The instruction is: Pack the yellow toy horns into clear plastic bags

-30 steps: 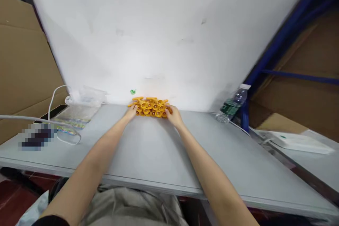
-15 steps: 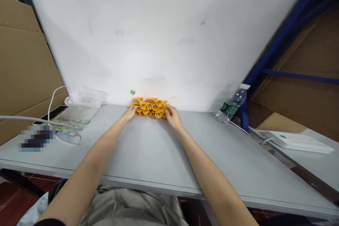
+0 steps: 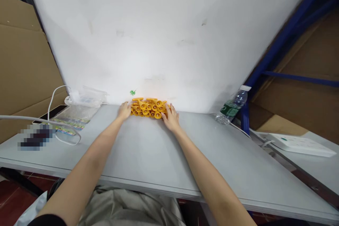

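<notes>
The right hand [image 3: 172,120] hides part of the yellow pile [image 3: 149,107] — the dark object [image 3: 37,137] is pixelated.

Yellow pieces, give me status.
Left hand at left end of yellow pieces; right hand at right end. Pieces stacked near wall. Bottle off right, clear of hands.

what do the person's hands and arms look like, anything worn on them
The left hand and right hand are ungloved, with no watch or bracelet at either wrist. A black sleeve edge shows high on the left arm; no sleeve is in view on the right arm. Any rings are too small to tell.
</notes>
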Tool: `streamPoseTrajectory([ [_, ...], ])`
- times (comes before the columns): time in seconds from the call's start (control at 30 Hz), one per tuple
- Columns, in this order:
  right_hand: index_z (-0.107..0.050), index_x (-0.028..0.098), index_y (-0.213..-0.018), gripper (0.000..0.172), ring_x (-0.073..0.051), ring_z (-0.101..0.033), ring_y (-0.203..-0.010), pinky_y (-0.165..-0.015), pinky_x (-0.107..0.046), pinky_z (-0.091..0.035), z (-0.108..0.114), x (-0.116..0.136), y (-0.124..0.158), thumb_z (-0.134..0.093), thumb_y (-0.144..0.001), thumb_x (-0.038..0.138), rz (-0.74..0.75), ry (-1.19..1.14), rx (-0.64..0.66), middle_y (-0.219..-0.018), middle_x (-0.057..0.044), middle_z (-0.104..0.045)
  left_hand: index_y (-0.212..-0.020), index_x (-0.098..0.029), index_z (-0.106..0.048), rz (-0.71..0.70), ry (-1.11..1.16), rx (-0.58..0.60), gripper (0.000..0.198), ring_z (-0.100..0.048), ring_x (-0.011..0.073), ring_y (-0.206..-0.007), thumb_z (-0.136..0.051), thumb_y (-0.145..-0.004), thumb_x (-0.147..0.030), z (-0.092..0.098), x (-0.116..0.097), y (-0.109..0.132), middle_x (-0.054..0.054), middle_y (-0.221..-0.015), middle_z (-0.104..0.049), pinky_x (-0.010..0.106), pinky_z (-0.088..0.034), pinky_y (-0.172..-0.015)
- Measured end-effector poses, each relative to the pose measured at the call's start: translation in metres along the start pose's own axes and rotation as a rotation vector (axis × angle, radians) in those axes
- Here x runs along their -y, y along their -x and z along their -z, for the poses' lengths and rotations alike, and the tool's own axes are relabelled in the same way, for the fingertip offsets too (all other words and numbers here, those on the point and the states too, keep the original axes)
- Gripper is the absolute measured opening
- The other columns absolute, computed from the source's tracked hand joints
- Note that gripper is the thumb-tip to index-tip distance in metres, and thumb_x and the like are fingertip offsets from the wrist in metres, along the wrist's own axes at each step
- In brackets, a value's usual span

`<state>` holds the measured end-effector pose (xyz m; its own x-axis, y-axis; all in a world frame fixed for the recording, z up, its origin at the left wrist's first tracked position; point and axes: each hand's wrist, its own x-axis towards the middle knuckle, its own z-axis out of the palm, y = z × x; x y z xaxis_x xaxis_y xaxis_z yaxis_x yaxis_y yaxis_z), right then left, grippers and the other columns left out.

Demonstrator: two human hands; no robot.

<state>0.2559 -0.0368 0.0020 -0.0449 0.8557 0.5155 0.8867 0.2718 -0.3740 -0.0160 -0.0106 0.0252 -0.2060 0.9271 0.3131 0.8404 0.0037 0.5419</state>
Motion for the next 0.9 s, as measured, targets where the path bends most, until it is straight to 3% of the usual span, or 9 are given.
streamPoseTrajectory([
  [0.1,-0.022,0.025,-0.147,0.060,-0.031,-0.021,-0.138,-0.104,-0.061,-0.026,-0.001,-0.003,0.003,-0.024,-0.092,0.048,0.021,0.015,-0.063,-0.153,-0.012,-0.020,-0.133,-0.013,-0.042,0.146,-0.202,-0.155,0.049,-0.038,0.0287,-0.129,-0.041,-0.085,-0.023,0.035,0.029,-0.001,0.017,-0.137,-0.046,0.043,-0.031,-0.104],
  [0.2,-0.023,0.023,-0.146,0.058,-0.030,-0.023,-0.137,-0.105,-0.059,-0.026,-0.001,-0.005,0.005,-0.025,-0.092,0.044,0.039,0.020,-0.115,-0.152,-0.012,-0.023,-0.138,-0.009,-0.034,0.263,-0.363,-0.236,0.058,-0.019,0.0320,-0.139,-0.043,-0.082,-0.020,0.070,0.070,0.000,0.021,-0.149,-0.026,0.052,-0.020,-0.109],
  [0.27,-0.025,0.022,-0.145,0.057,-0.030,-0.025,-0.136,-0.105,-0.057,-0.026,-0.001,-0.006,0.007,-0.025,-0.092,0.042,0.052,0.017,-0.142,-0.151,-0.012,-0.025,-0.142,-0.005,-0.026,0.400,-0.415,-0.168,0.068,-0.008,0.0369,-0.141,-0.047,-0.080,-0.024,0.086,0.096,0.001,0.025,-0.152,-0.013,0.062,-0.013,-0.107],
  [0.33,-0.027,0.020,-0.144,0.056,-0.029,-0.026,-0.136,-0.106,-0.056,-0.027,0.000,-0.006,0.008,-0.025,-0.092,0.040,0.052,0.013,-0.153,-0.150,-0.013,-0.028,-0.144,-0.005,-0.022,0.484,-0.429,-0.040,0.077,-0.004,0.0408,-0.140,-0.051,-0.077,-0.030,0.096,0.117,0.002,0.028,-0.151,-0.012,0.069,-0.008,-0.103],
  [0.43,-0.031,0.018,-0.142,0.055,-0.028,-0.027,-0.135,-0.106,-0.054,-0.027,0.000,-0.007,0.009,-0.027,-0.092,0.039,0.047,-0.002,-0.152,-0.149,-0.014,-0.030,-0.144,-0.009,-0.024,0.450,-0.428,0.108,0.077,-0.011,0.0413,-0.139,-0.052,-0.076,-0.033,0.101,0.134,0.001,0.029,-0.149,-0.018,0.070,-0.006,-0.102],
  [0.57,-0.034,0.017,-0.140,0.054,-0.028,-0.030,-0.134,-0.106,-0.053,-0.027,-0.001,-0.009,0.010,-0.029,-0.091,0.039,0.068,-0.033,-0.166,-0.147,-0.015,-0.033,-0.141,-0.009,-0.031,0.348,-0.414,0.165,0.067,-0.020,0.0399,-0.138,-0.046,-0.078,-0.028,0.102,0.142,-0.001,0.029,-0.148,-0.021,0.069,-0.010,-0.103],
  [0.73,-0.033,0.018,-0.140,0.054,-0.028,-0.032,-0.133,-0.105,-0.052,-0.029,-0.003,-0.012,0.010,-0.030,-0.090,0.038,0.080,-0.048,-0.169,-0.146,-0.015,-0.035,-0.137,-0.012,-0.039,0.281,-0.386,0.125,0.058,-0.026,0.0406,-0.135,-0.042,-0.082,-0.032,0.110,0.144,-0.001,0.027,-0.143,-0.034,0.071,-0.013,-0.100],
  [0.83,-0.033,0.017,-0.140,0.054,-0.028,-0.032,-0.133,-0.105,-0.051,-0.029,-0.002,-0.011,0.009,-0.029,-0.091,0.039,0.076,-0.048,-0.156,-0.146,-0.015,-0.035,-0.131,-0.011,-0.044,0.287,-0.389,0.083,0.053,-0.032,0.0395,-0.132,-0.044,-0.080,-0.025,0.121,0.132,0.001,0.025,-0.138,-0.042,0.070,-0.013,-0.102],
  [0.9,-0.033,0.017,-0.140,0.054,-0.027,-0.032,-0.133,-0.105,-0.051,-0.029,-0.002,-0.011,0.009,-0.029,-0.091,0.039,0.075,-0.054,-0.151,-0.146,-0.015,-0.035,-0.129,-0.008,-0.045,0.277,-0.380,-0.015,0.050,-0.037,0.0366,-0.130,-0.040,-0.079,-0.014,0.130,0.115,0.005,0.025,-0.133,-0.048,0.069,-0.011,-0.104],
])
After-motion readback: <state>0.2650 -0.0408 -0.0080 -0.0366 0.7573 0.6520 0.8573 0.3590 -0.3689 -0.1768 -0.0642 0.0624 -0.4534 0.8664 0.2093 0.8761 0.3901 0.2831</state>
